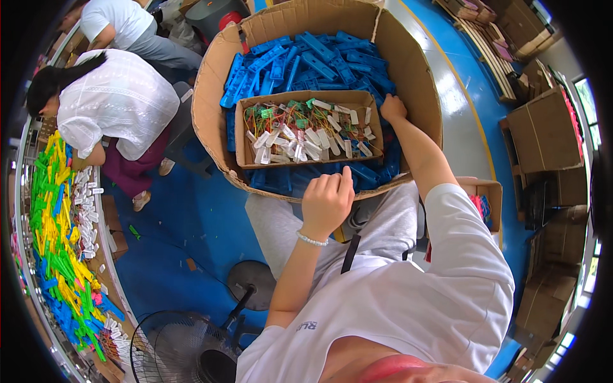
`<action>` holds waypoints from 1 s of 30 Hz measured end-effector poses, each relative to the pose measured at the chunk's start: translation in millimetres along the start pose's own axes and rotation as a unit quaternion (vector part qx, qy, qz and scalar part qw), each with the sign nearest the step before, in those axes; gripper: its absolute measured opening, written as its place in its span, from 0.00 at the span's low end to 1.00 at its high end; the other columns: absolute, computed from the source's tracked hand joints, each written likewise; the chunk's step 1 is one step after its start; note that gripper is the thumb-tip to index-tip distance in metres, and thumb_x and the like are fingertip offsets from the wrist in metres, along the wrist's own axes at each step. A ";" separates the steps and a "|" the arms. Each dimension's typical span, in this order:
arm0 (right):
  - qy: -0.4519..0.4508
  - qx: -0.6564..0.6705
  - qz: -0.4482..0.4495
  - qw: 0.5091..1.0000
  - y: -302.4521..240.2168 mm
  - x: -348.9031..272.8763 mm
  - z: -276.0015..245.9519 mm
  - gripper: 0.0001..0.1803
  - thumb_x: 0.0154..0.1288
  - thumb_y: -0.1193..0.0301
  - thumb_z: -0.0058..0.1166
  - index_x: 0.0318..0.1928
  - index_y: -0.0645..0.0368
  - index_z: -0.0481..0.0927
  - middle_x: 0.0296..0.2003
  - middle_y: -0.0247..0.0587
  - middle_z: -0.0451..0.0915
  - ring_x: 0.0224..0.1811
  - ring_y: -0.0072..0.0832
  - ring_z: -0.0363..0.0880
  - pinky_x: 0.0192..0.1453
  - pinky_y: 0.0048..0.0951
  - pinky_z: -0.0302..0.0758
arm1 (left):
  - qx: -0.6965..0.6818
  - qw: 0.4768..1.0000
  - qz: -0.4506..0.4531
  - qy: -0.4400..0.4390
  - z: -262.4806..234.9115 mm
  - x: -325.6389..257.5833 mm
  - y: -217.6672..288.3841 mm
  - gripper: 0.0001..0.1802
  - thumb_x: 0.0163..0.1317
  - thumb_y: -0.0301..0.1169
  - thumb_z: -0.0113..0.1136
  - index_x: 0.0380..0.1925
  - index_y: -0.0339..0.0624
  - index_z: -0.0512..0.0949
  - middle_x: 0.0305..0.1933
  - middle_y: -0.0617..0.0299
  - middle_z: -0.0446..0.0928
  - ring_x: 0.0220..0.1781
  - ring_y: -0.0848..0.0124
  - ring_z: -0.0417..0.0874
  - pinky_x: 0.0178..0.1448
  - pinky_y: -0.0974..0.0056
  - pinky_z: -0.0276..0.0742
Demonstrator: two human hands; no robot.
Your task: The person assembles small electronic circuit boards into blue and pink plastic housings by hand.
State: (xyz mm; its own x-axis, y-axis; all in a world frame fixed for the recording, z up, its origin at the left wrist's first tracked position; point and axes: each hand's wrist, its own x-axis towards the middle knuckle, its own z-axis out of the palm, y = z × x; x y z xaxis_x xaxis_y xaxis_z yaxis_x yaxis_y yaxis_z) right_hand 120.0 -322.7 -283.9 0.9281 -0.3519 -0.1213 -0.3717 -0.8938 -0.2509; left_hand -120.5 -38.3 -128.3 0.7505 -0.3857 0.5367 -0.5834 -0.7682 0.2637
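Note:
A large cardboard carton (416, 76) in front of me holds a heap of blue plastic parts (313, 57). On top of them sits a smaller cardboard box (306, 165) full of white plastic pieces (300, 145) with thin wires and small green boards. My left hand (327, 199) is at the carton's near rim, just below the smaller box, its fingers curled in. Further right, my right hand (393, 108) reaches inside the carton beside the blue parts and the small box's right end. Its fingers are closed too. What either hand holds is hidden.
At left, a long table bears a pile of green and yellow plastic parts (57, 210), with a person (118, 102) bent over it. Another person (131, 29) works behind. A black fan (185, 348) stands at lower left. Cardboard boxes (546, 134) line the right side.

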 end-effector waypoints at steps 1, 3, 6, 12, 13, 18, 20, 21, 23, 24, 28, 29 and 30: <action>0.003 -0.004 0.019 1.000 20.2 11.2 8.1 0.19 0.70 0.70 0.39 0.57 0.59 0.76 0.60 0.58 0.75 0.64 0.51 0.73 0.64 0.50 0.73 | -0.014 1.000 0.009 0.002 1.3 6.4 4.7 0.16 0.57 0.28 0.61 0.47 0.38 0.80 0.31 0.64 0.79 0.32 0.66 0.79 0.37 0.62 0.74; -0.031 -0.011 0.097 0.995 138.5 49.1 -4.6 0.18 0.69 0.71 0.43 0.57 0.57 0.77 0.59 0.57 0.76 0.63 0.51 0.74 0.66 0.50 0.72 | -0.076 0.996 0.053 0.015 9.1 28.1 31.6 0.16 0.57 0.28 0.61 0.47 0.38 0.80 0.30 0.64 0.78 0.32 0.66 0.79 0.37 0.62 0.74; -0.072 -0.092 0.026 0.993 57.3 27.6 6.5 0.17 0.67 0.71 0.48 0.54 0.57 0.79 0.56 0.55 0.78 0.60 0.51 0.77 0.63 0.49 0.75 | -0.027 0.999 0.023 -0.005 9.0 14.2 6.3 0.16 0.57 0.29 0.62 0.46 0.38 0.81 0.30 0.63 0.78 0.33 0.66 0.79 0.36 0.62 0.74; 0.001 -0.215 -0.063 0.975 17.0 40.2 -118.4 0.13 0.64 0.75 0.51 0.47 0.56 0.83 0.50 0.54 0.82 0.53 0.48 0.82 0.52 0.46 0.82 | -0.188 0.981 -0.028 -0.039 -8.2 36.1 4.7 0.15 0.60 0.32 0.62 0.46 0.39 0.81 0.36 0.58 0.81 0.39 0.61 0.82 0.41 0.60 0.78; 0.073 -0.217 -0.116 0.966 10.6 37.4 -143.2 0.12 0.63 0.76 0.50 0.45 0.57 0.83 0.48 0.54 0.82 0.50 0.48 0.84 0.50 0.46 0.83 | -0.246 0.968 -0.033 -0.038 -9.1 40.4 -1.9 0.15 0.62 0.33 0.62 0.46 0.38 0.81 0.38 0.55 0.82 0.41 0.58 0.83 0.43 0.60 0.79; 0.177 -0.052 -0.424 0.887 -22.7 -0.3 -246.9 0.22 0.54 0.87 0.48 0.50 0.57 0.77 0.46 0.46 0.79 0.51 0.48 0.78 0.49 0.45 0.77 | -0.251 0.964 -0.044 -0.070 -21.3 119.0 -47.4 0.25 0.63 0.39 0.63 0.51 0.27 0.76 0.50 0.43 0.79 0.54 0.50 0.79 0.59 0.52 0.75; 0.164 -0.007 -0.514 0.842 -55.7 -37.1 -265.1 0.25 0.52 0.88 0.48 0.51 0.56 0.77 0.47 0.44 0.79 0.51 0.45 0.80 0.48 0.42 0.78 | -0.117 0.992 0.031 0.032 -2.5 149.4 -64.8 0.42 0.57 0.49 0.69 0.60 0.25 0.68 0.58 0.39 0.74 0.65 0.48 0.71 0.69 0.49 0.66; 0.125 0.080 -0.536 0.831 -77.0 -63.6 -268.7 0.24 0.53 0.87 0.48 0.51 0.57 0.78 0.48 0.44 0.79 0.49 0.44 0.80 0.50 0.40 0.78 | -0.041 0.992 0.068 0.095 9.8 161.8 -72.6 0.41 0.57 0.48 0.70 0.59 0.26 0.68 0.49 0.42 0.80 0.54 0.55 0.81 0.61 0.53 0.75; 0.088 0.162 -0.550 0.815 -100.3 -90.2 -265.8 0.23 0.54 0.87 0.47 0.50 0.57 0.78 0.50 0.43 0.80 0.48 0.43 0.81 0.51 0.38 0.78 | -0.286 0.954 -0.028 -0.090 22.7 186.5 -84.3 0.37 0.59 0.46 0.69 0.57 0.28 0.69 0.42 0.47 0.81 0.45 0.60 0.83 0.52 0.56 0.79; 0.120 0.222 -0.527 0.812 -108.0 -95.2 -257.9 0.24 0.54 0.88 0.47 0.51 0.57 0.78 0.50 0.42 0.80 0.47 0.42 0.81 0.51 0.37 0.79 | -0.499 0.815 -0.123 -0.268 25.5 191.6 -86.3 0.33 0.60 0.43 0.68 0.56 0.30 0.71 0.35 0.52 0.82 0.36 0.64 0.85 0.43 0.60 0.83; 0.207 0.497 -0.290 0.791 -105.7 -44.2 -180.4 0.20 0.54 0.83 0.51 0.49 0.58 0.81 0.47 0.45 0.83 0.45 0.43 0.83 0.51 0.36 0.79 | -0.554 0.772 -0.245 -0.194 40.6 189.4 -107.1 0.14 0.62 0.35 0.65 0.41 0.37 0.77 0.26 0.61 0.79 0.24 0.71 0.81 0.31 0.64 0.81; 0.192 0.388 -0.283 0.856 -94.1 -20.4 -144.2 0.18 0.54 0.81 0.54 0.47 0.58 0.82 0.44 0.46 0.84 0.44 0.44 0.83 0.51 0.37 0.79 | -0.590 0.749 -0.283 -0.104 49.0 182.9 -109.0 0.10 0.61 0.32 0.65 0.34 0.36 0.79 0.23 0.61 0.79 0.21 0.71 0.80 0.27 0.66 0.80; 0.175 0.271 -0.269 0.908 -73.9 -3.5 -107.2 0.16 0.53 0.78 0.58 0.45 0.59 0.83 0.42 0.48 0.85 0.44 0.44 0.84 0.50 0.38 0.80 | -0.611 0.723 -0.315 -0.061 54.2 179.2 -108.8 0.08 0.62 0.31 0.64 0.32 0.36 0.78 0.23 0.60 0.79 0.22 0.71 0.81 0.27 0.65 0.80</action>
State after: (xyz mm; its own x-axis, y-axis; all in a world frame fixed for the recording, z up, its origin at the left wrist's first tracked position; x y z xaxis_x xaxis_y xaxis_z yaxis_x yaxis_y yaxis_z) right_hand 146.4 -285.2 -161.9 0.8928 -0.0563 0.4469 0.2694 -0.7283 -0.6301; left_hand 94.3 -51.5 -104.2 0.9654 -0.2555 -0.0532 0.1033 0.1866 0.9770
